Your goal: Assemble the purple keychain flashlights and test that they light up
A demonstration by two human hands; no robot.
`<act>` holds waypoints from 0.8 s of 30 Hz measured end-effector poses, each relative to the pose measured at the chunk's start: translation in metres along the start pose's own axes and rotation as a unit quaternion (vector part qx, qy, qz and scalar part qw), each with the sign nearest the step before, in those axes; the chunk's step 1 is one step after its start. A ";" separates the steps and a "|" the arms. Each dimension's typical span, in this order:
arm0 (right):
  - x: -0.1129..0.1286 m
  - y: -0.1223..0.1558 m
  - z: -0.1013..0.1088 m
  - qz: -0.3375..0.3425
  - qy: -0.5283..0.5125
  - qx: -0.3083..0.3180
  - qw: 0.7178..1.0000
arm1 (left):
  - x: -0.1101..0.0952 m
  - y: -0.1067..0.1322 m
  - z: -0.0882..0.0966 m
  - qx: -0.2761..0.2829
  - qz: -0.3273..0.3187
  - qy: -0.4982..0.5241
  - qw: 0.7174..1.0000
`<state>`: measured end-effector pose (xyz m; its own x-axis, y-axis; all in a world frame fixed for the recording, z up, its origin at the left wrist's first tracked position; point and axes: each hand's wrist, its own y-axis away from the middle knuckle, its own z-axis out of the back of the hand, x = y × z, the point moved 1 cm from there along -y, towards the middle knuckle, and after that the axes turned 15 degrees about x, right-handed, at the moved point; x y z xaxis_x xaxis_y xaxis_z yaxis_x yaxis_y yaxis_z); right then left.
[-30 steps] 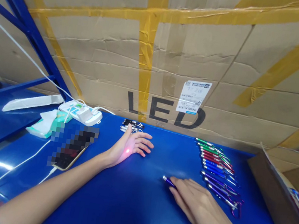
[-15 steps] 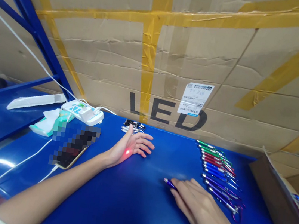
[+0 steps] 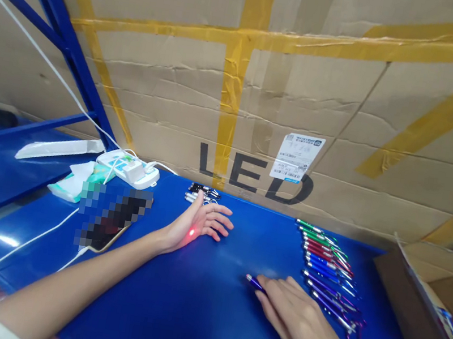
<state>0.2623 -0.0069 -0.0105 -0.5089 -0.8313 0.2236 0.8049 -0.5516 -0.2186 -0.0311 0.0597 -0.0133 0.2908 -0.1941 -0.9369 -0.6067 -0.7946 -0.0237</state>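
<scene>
My left hand (image 3: 199, 223) lies palm up on the blue table (image 3: 197, 302), fingers spread and holding nothing. A red light spot (image 3: 191, 234) glows on its palm. My right hand (image 3: 294, 312) rests on the table with its fingers closed over a purple pen light (image 3: 252, 281), whose tip sticks out toward the left hand. A row of green, red, blue and purple pen lights (image 3: 329, 269) lies just right of that hand. Several black and silver pen lights (image 3: 201, 193) lie beyond my left fingertips.
A big taped cardboard box marked LED (image 3: 265, 112) walls the back of the table. An open cardboard box (image 3: 424, 304) with more pens stands at the right. At the left lie a phone on a white cable (image 3: 107, 231), a power strip (image 3: 128, 168), a tissue pack (image 3: 78, 183).
Both hands stay where they were; only the view has shifted slightly. The red spot remains on my left palm.
</scene>
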 end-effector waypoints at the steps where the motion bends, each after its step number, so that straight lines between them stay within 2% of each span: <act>1: -0.001 0.000 -0.001 -0.002 -0.001 -0.002 1.000 | 0.000 0.000 0.000 0.001 -0.001 0.001 1.000; 12: -0.008 0.003 -0.003 -0.006 0.009 0.022 1.000 | 0.003 0.001 0.003 0.015 -0.014 0.004 1.000; 15: -0.011 0.005 -0.002 -0.005 0.048 0.027 0.998 | 0.003 0.001 0.003 0.015 -0.012 0.006 1.000; 18: -0.017 0.005 0.004 -0.005 0.097 0.020 0.995 | 0.003 0.001 0.002 0.012 -0.009 0.003 1.000; 21: -0.026 0.008 0.014 -0.014 0.106 0.037 0.994 | 0.002 0.001 0.002 0.006 -0.008 -0.003 1.000; 24: -0.034 0.018 0.025 -0.001 0.109 0.025 0.994 | 0.003 0.001 0.002 0.005 -0.009 -0.004 1.000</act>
<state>0.3018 0.0128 0.0014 -0.5601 -0.8283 0.0128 0.8153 -0.5539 -0.1689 -0.0328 0.0594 -0.0165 0.2955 -0.1759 -0.9390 -0.6088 -0.7922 -0.0431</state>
